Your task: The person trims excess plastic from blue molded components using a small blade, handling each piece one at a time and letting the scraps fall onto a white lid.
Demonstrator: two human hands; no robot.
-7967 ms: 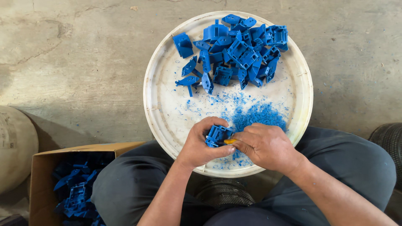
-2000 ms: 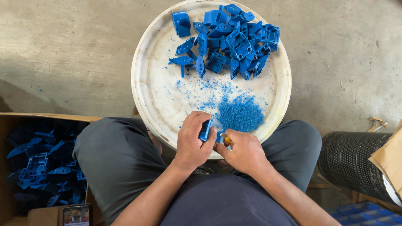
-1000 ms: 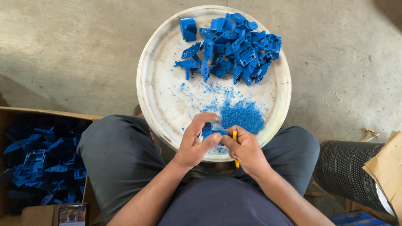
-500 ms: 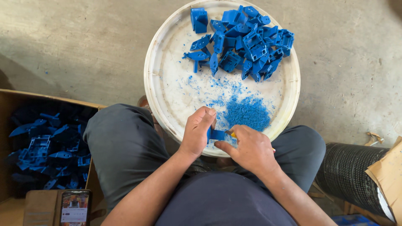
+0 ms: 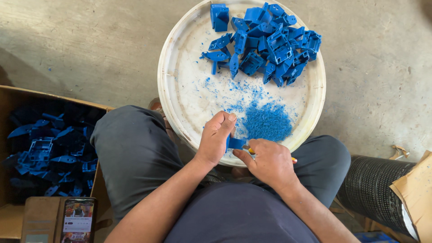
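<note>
Blue plastic part [image 5: 236, 143] sits pinched between both hands over the near rim of the white tray [image 5: 180, 90]. Left hand [image 5: 216, 137] has its grip closed on the part; right hand [image 5: 269, 163] is closed on a small yellow-handled tool [image 5: 293, 159], its tip hidden at the part's edge. This looks like trimming, judging by the shavings [image 5: 266, 121] just beyond. Untrimmed-looking parts [image 5: 265, 42] lie heaped at the far rim; a box [image 5: 40, 148] at left holds more.

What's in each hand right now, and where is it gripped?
The left hand pinches a small blue plastic part at its left end. The right hand holds a yellow-handled tool in its fist, mostly hidden.
</note>
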